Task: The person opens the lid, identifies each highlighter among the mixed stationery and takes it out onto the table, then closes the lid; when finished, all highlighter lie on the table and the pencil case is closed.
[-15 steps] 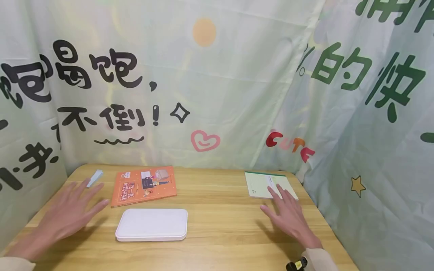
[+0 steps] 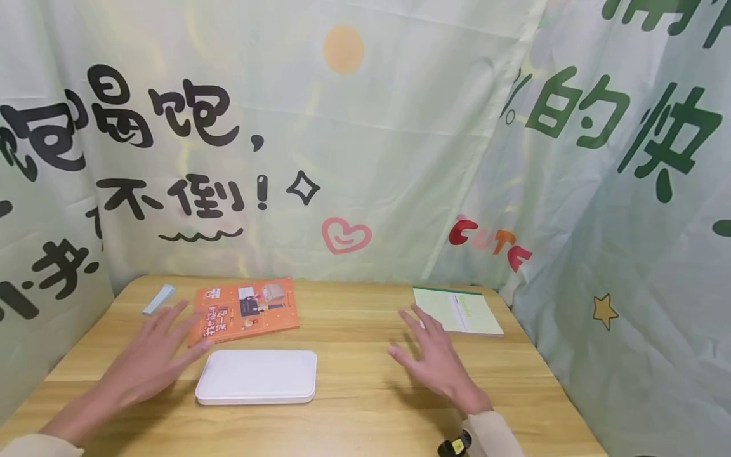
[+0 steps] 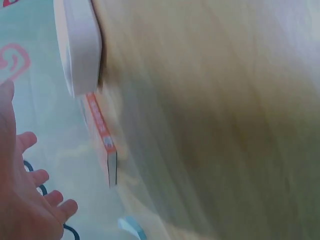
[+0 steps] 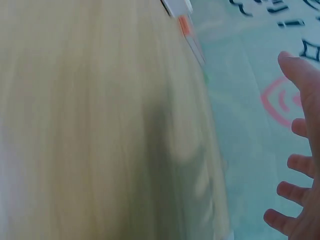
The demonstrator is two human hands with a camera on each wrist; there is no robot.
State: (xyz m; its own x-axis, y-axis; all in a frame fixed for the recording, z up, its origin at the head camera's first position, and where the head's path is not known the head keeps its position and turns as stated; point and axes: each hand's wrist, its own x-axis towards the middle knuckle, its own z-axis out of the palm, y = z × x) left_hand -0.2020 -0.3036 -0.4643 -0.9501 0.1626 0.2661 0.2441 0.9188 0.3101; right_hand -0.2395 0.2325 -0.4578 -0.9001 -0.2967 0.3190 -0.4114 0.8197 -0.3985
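Observation:
My left hand (image 2: 145, 365) hovers over the table with fingers spread, its fingertips overlapping the lower left corner of the orange book (image 2: 268, 311) in the head view. Just right of it lies a white flat case (image 2: 257, 376) with rounded corners. My right hand (image 2: 436, 365), fingers also spread and holding nothing, is above the table near the left edge of a pale green notebook (image 2: 476, 314). In the left wrist view, the white case (image 3: 82, 47) and the book's spine (image 3: 101, 125) show beyond the hand (image 3: 25, 185).
A small light-blue strip (image 2: 158, 299) lies at the table's back left, beyond my left hand. Printed cloth curtains (image 2: 377, 158) hang behind and on both sides of the wooden table (image 2: 354, 381). A black band (image 2: 455, 444) is on the right wrist.
Both hands have moved: the left one to the right, toward the book and white case, the right one to the left, uncovering more of the notebook. The objects on the table stay put.

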